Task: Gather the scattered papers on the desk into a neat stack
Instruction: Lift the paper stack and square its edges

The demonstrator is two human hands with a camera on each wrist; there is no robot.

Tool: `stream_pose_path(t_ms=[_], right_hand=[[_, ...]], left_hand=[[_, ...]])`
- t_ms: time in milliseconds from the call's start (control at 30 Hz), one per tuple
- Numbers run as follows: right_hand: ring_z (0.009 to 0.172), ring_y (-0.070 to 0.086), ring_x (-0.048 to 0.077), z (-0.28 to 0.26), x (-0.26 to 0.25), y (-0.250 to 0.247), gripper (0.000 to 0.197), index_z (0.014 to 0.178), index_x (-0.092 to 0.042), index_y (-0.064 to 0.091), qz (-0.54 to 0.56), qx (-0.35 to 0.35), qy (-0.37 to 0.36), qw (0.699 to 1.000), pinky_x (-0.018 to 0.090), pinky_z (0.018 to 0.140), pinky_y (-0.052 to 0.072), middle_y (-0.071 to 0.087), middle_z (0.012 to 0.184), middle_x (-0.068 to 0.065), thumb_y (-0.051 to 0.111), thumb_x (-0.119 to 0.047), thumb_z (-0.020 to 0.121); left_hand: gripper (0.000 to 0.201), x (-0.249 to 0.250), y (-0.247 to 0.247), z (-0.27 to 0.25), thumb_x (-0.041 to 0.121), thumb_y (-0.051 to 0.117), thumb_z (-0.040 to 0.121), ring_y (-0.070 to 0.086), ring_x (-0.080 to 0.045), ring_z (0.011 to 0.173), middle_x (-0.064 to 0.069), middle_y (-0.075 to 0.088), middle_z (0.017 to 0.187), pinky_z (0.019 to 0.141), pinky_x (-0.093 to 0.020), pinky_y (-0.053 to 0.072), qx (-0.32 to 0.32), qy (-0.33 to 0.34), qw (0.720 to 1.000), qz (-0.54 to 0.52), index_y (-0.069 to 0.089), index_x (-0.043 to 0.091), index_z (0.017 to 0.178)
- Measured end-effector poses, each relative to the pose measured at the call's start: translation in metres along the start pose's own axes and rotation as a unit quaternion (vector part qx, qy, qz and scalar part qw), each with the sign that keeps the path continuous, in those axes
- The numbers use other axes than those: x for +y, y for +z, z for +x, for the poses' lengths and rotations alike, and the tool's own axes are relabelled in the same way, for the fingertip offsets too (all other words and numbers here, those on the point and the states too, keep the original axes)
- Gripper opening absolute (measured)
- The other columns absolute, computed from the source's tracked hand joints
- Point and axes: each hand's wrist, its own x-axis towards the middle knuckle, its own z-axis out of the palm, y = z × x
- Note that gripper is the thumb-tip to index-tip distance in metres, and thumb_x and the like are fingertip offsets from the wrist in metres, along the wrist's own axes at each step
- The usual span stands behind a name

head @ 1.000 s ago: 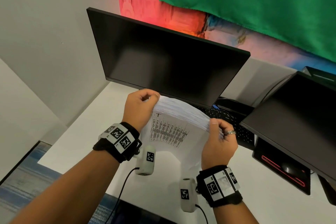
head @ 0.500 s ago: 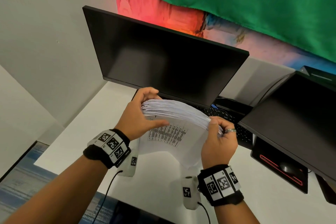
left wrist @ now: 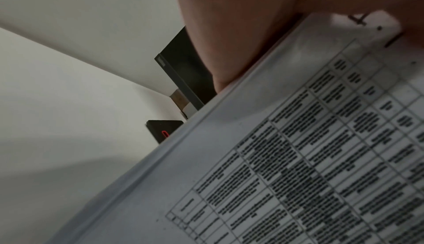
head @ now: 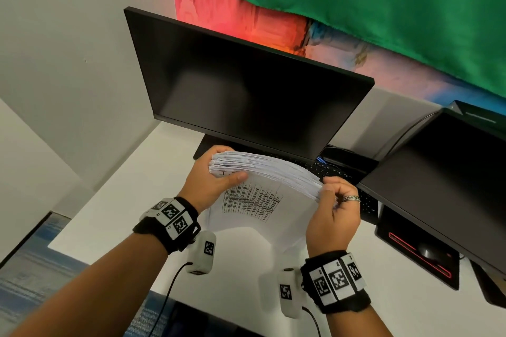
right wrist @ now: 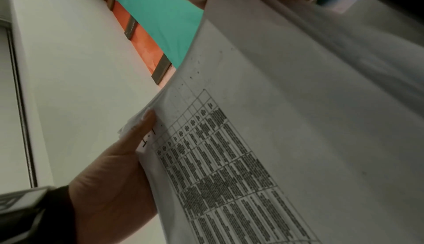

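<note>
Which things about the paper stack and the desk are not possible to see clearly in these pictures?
- Printed table text on the paper stack: too small in the head view, blurred in both wrist views.
- Left hand fingers behind the stack: hidden by the sheets.
- Bottom edge of the stack, touching the desk or not: cannot tell.
- Keyboard: mostly covered by the monitor and the right hand.

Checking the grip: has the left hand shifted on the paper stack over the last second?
Yes. The left hand slid down off the paper stack's top edge, away from the monitor; its thumb now presses the front sheet.
</note>
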Motion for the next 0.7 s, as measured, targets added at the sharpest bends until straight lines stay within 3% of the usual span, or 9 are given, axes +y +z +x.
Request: stream_pose_path(t_ms=[133, 233, 367, 467, 600, 700], right_hand=[[0.086, 0.062, 0.006, 0.002, -0.005, 0.008, 0.012, 0.093, -0.019, 0.06, 0.025, 0.014, 0.021, 0.999, 0.015, 0.077, 0.05, 0.065, 0.096, -0.001, 0.067, -0.01, 0.089], [0.078, 0.059, -0.005, 0.003, -0.003, 0.01, 0.012, 0.099, -0.016, 0.06, 0.03, 0.035, 0.044, 0.998, 0.009, 0.072, 0.047, 0.063, 0.09, -0.009, 0.064, -0.008, 0.091], [0.08, 0.06, -0.007, 0.001, -0.004, 0.011, 0.015, 0.098, -0.022, 0.059, 0.047, 0.041, 0.054, 0.997, 0.012, 0.074, 0.05, 0.064, 0.092, -0.008, 0.06, -0.007, 0.093], [0.092, 0.063, 0.002, 0.0, -0.003, 0.007, 0.018, 0.102, -0.023, 0.06, 0.063, 0.04, 0.063, 0.995, 0.014, 0.081, 0.05, 0.069, 0.099, -0.001, 0.054, -0.007, 0.096], [0.089, 0.063, -0.003, 0.004, 0.0, 0.002, 0.016, 0.107, -0.02, 0.068, 0.035, -0.024, 0.075, 0.996, 0.015, 0.077, 0.052, 0.067, 0.099, -0.011, 0.065, -0.016, 0.092], [0.09, 0.066, 0.011, 0.011, -0.003, 0.002, 0.009, 0.098, -0.017, 0.071, -0.007, -0.057, 0.044, 0.997, 0.027, 0.082, 0.054, 0.07, 0.093, -0.004, 0.064, -0.017, 0.091]], left_hand=[[0.059, 0.001, 0.005, 0.0, 0.053, 0.07, 0.07, 0.065, -0.002, 0.082, 0.001, 0.065, 0.095, 0.067, -0.016, 0.053, 0.027, 0.009, 0.999, -0.015, 0.059, 0.009, 0.109], [0.053, 0.001, 0.011, 0.001, 0.053, 0.057, 0.078, 0.063, -0.003, 0.079, -0.001, 0.064, 0.092, 0.066, -0.017, 0.052, 0.071, 0.02, 0.997, -0.01, 0.061, 0.008, 0.104], [0.048, 0.0, 0.015, 0.004, 0.052, 0.051, 0.083, 0.061, -0.009, 0.081, -0.004, 0.066, 0.09, 0.067, -0.015, 0.05, 0.11, 0.037, 0.993, 0.012, 0.064, 0.008, 0.099], [0.048, 0.003, 0.016, 0.005, 0.052, 0.051, 0.082, 0.062, -0.011, 0.084, -0.006, 0.067, 0.095, 0.068, -0.015, 0.05, 0.118, 0.023, 0.993, 0.009, 0.065, 0.01, 0.102], [0.055, 0.003, 0.007, 0.003, 0.05, 0.067, 0.074, 0.064, -0.005, 0.089, 0.005, 0.063, 0.104, 0.073, -0.019, 0.053, 0.06, 0.006, 0.998, 0.001, 0.055, 0.021, 0.119], [0.07, -0.001, -0.002, 0.002, 0.041, 0.084, 0.064, 0.064, -0.002, 0.094, 0.006, 0.062, 0.107, 0.078, -0.018, 0.055, 0.0, 0.005, 1.0, 0.01, 0.051, 0.021, 0.123]])
